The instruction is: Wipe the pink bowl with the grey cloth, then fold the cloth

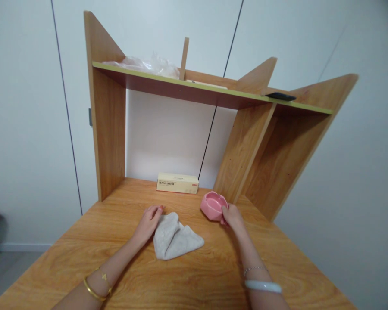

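Note:
My right hand [233, 217] grips the near right side of a pink faceted ashtray [211, 210] with notches in its rim. The ashtray is tilted, its hollow facing partly towards me, and nothing shows inside it. A crumpled light grey cloth [176, 239] lies on the wooden desk [181, 284] between my hands. At the cloth's upper left corner is my left hand [149, 219], fingers closed together against its edge. The fingertips are partly hidden, so the hold on the cloth is only partly visible.
A cream box [177, 183] with printed lettering stands at the back of the desk. Above it runs a wooden shelf [177, 88] with upright panels, bearing a clear plastic bag [148, 65] and a dark flat object [280, 96]. White panels rise behind.

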Tool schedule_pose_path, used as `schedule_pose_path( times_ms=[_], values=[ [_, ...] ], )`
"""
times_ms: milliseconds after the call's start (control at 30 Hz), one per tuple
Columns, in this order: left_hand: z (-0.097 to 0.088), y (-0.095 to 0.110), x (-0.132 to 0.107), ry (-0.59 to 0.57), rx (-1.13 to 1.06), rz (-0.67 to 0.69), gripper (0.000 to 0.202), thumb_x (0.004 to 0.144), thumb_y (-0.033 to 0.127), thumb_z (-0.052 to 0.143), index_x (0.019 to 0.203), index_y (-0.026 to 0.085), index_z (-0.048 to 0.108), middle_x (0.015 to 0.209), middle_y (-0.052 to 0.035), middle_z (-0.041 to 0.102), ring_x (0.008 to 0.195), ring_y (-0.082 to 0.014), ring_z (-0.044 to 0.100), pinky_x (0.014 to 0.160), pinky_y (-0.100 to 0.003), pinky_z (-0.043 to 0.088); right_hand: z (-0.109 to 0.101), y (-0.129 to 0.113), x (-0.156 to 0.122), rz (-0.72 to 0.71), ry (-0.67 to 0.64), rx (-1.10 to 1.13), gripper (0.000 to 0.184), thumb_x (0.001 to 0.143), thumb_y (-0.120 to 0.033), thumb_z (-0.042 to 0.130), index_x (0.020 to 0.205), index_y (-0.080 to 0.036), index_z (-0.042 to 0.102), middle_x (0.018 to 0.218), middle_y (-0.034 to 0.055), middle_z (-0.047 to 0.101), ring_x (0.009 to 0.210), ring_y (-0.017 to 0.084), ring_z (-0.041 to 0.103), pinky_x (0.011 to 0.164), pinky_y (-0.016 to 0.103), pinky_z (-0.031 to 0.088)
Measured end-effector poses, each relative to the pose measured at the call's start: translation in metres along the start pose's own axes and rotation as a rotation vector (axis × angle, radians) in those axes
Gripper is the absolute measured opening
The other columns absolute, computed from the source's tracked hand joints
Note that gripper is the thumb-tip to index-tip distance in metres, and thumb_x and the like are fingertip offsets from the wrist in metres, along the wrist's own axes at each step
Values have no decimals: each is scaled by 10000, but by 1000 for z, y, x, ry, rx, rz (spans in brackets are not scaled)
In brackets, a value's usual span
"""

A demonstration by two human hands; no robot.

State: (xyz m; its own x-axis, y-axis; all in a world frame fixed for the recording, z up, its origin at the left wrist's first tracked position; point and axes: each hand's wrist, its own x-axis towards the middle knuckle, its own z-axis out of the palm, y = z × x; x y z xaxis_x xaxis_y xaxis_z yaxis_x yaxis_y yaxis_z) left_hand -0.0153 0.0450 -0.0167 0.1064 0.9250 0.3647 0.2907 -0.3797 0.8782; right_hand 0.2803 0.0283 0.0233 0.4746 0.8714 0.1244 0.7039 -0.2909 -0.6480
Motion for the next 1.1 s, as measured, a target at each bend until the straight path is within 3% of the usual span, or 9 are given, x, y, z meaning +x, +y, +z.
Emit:
schedule_pose_path(
  times_ms=[233,333,433,500,567,633,733,900,1100],
  values=[
    [-2,-13,4,-49,222,-30,398,781,431,401,891,132,639,949,-121,660,918,-248,580,847,-376,409,8,11,0,50,-73,-65,385,833,-198,326,612,-98,625,417,83,569,361,137,522,430,214,379],
    [-2,-10,3,-55,283,-68,381,777,410,411,921,132,627,968,-121,656,921,-244,582,837,-361,412,4,6,-2,55,-34,-101,352,838,-205,329,851,-59,649,543,114,633,493,170,598,508,233,409],
    [-2,-6,2,-65,346,-107,363,776,388,412,950,143,616,988,-110,653,937,-234,579,844,-344,409,-1,-11,-12,18,99,-160,430,845,-239,345,1228,-87,467,824,145,674,746,201,636,642,265,423],
    [-2,-5,1,-82,377,-120,364,775,388,417,971,149,607,1003,-107,649,947,-232,576,843,-339,411,1,-28,-23,-84,171,-194,468,850,-276,352,1295,-139,400,949,140,657,870,212,615,717,282,409],
    [-2,-5,0,-91,367,-120,369,772,395,431,1002,156,593,1025,-104,641,961,-233,571,838,-339,412,11,-42,-36,-239,119,-170,395,846,-288,361,1190,-176,516,969,108,658,921,204,595,757,272,391],
    [-3,-6,-1,-96,326,-119,371,767,403,448,1018,163,579,1021,-100,637,954,-235,570,830,-344,414,25,-50,-49,-362,-75,-115,318,840,-310,371,954,-176,636,898,80,675,866,187,601,718,250,388],
    [-3,-8,-3,-108,237,-107,385,758,404,472,1041,157,554,933,-87,635,874,-224,579,792,-345,424,47,-49,-61,-379,-302,-103,299,783,-388,458,780,-152,640,784,67,670,734,178,592,599,237,368],
    [-1,-9,-4,-104,21,-61,378,724,335,524,1054,152,524,753,-12,560,712,-163,544,694,-297,436,63,-37,-63,-308,-393,-71,187,663,-302,558,765,-153,606,675,7,612,610,124,523,503,208,299],
    [-1,-2,-6,-119,-263,-90,418,671,222,531,1082,182,469,805,20,472,576,-83,478,528,-209,403,66,-34,-64,-326,-458,66,112,590,-193,544,694,-154,563,554,-56,504,503,81,430,453,196,241]
  ],
)
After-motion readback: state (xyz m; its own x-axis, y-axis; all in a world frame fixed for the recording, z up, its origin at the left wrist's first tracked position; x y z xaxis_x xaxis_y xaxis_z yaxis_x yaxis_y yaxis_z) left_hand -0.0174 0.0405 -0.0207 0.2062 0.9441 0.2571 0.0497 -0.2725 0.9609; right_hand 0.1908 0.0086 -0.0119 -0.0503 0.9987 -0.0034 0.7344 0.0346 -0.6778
